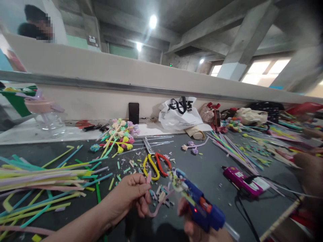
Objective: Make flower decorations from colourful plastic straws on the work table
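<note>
We hold a pink straw piece just over the near edge of the dark table, pinched between the thumb and fingertips of our left hand. Our right hand is wrapped tight around a blue glue gun, its nozzle touching a small flower cluster at the straw's tip. We judge this the gluing step; next we need steady pressure and a still tip. Scissors lie just beyond, loose straws to the left, a magenta glue gun to the right.
</note>
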The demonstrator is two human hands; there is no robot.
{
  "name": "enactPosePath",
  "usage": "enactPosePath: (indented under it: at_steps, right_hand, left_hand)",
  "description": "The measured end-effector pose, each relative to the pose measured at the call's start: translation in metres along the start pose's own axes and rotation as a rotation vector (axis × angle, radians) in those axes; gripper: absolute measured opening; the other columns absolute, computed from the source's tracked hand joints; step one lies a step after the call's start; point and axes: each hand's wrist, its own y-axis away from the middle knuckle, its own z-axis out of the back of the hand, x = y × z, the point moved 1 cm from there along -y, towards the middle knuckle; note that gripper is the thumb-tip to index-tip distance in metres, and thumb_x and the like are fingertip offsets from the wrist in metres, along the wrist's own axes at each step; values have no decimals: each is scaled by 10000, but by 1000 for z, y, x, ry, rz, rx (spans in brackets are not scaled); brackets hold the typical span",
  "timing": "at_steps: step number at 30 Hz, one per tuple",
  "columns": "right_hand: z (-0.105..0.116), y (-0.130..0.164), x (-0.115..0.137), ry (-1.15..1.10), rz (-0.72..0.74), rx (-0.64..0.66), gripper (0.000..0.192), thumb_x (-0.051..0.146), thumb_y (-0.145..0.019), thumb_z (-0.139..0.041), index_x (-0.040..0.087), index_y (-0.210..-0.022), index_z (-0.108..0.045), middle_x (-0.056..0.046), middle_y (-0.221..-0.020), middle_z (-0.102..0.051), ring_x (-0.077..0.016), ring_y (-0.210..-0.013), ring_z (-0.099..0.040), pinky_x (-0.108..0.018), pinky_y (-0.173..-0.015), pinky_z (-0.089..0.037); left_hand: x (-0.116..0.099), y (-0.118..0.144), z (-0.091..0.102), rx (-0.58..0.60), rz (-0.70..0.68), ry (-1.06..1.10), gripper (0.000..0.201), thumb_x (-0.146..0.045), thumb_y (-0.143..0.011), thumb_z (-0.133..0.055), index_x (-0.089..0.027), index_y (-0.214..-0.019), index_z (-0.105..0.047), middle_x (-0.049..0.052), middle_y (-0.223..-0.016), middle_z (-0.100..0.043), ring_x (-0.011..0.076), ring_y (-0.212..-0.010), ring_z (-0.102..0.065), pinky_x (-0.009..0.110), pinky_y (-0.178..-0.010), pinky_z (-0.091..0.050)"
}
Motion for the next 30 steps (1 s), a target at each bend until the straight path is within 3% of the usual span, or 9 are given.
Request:
enactPosePath:
  at_steps: [3,4,9,13,19,22,24,27,30]
  right_hand:
    - [34,-25,-2,148,-37,-143,367,443,-607,-659,190,-860,-578,-52,-764,-620,-228,-725,-583,-303,-631,-451]
    - [46,-35,-5,302,-56,-212,399,426,-572,-677,189,-877,-576,-66,-801,-629,-250,-757,-585,-322,-655,-449]
    - [92,-77,-35,737,17,-139,405,403,-648,-597,137,-949,-551,-128,-901,-620,-258,-818,-585,-326,-711,-437]
    - [100,-90,-53,936,-12,-70,352,388,-713,-544,109,-928,-541,-143,-890,-602,-246,-821,-580,-305,-710,-430]
    - [98,-95,-57,988,-12,-41,361,391,-710,-574,105,-930,-563,-141,-901,-602,-242,-868,-570,-300,-760,-415]
    - [95,-90,-41,1031,8,-118,415,332,-716,-578,106,-1062,-531,-175,-1023,-566,-288,-951,-530,-375,-798,-388]
    - [85,-82,-19,999,115,-201,364,261,-756,-525,141,-1100,-520,-161,-1062,-556,-288,-983,-506,-404,-823,-365]
    - [48,-70,21,631,280,-108,180,218,-790,-471,193,-888,-620,-69,-841,-628,-193,-771,-566,-311,-714,-420]
    - [-2,-64,51,196,201,84,134,195,-736,-550,194,-787,-674,-39,-785,-653,-174,-736,-582,-297,-702,-424]
  left_hand:
    - [-1,-1,2,2,1,23,216,-319,-759,-570,-131,-674,-506,12,-566,-611,64,-364,-520,142,-340,-411]
    - [-2,-1,3,8,1,34,215,-320,-759,-570,-129,-680,-512,11,-570,-609,57,-358,-510,137,-335,-405]
    - [-2,0,6,71,48,85,188,-311,-769,-561,-127,-745,-530,10,-588,-607,48,-342,-495,124,-315,-383]
    - [-1,-1,10,94,91,109,168,-293,-773,-559,-126,-764,-545,4,-561,-602,53,-329,-498,119,-303,-359]
    - [-3,1,16,114,67,187,127,-247,-784,-547,-124,-761,-565,-1,-539,-589,29,-304,-454,111,-296,-285]
    - [-5,3,19,154,50,219,96,-211,-792,-529,-124,-776,-566,0,-535,-584,22,-294,-434,109,-289,-253]
    - [-5,3,19,186,58,218,98,-205,-796,-518,-121,-776,-564,6,-529,-584,20,-277,-419,108,-276,-230]
    - [-5,3,18,218,109,190,110,-219,-787,-527,-120,-748,-557,17,-522,-595,28,-258,-416,106,-259,-222]
    - [-6,4,14,213,110,167,119,-234,-765,-560,-120,-733,-552,22,-528,-609,33,-254,-422,106,-253,-236]
